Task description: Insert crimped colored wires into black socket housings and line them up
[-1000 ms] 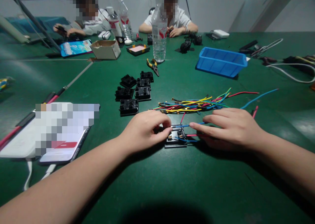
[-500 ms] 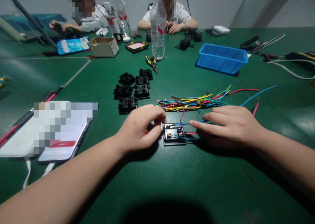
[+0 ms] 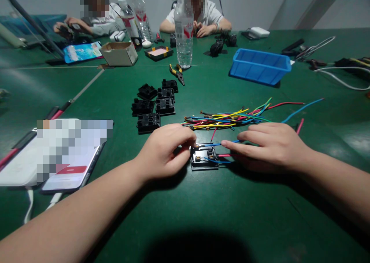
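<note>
A small black plastic housing (image 3: 204,164) lies flat on the green table between my hands, with brass terminals showing inside it. My left hand (image 3: 169,149) is closed in a pinch at its upper left corner, the index fingertip by the upper terminal. A blue wire (image 3: 213,144) runs from that terminal to my right hand (image 3: 268,145), whose fingers are closed on it, the index finger stretched along it. A red wire (image 3: 224,155) and a lower blue wire (image 3: 221,161) also leave the housing and pass under my right hand, where their ends are hidden.
Beyond my hands lies a bundle of coloured wires (image 3: 231,118). Several black housings (image 3: 148,122) stand left of it. Pliers (image 3: 177,76), a water bottle (image 3: 184,43) and a blue bin (image 3: 260,68) are farther back. A phone (image 3: 72,178) lies at left; two people sit opposite.
My left index fingertip has shifted slightly right, over the upper terminal, now partly covered. My right hand stays nearly still on the blue wire. The camera view has moved a little.
</note>
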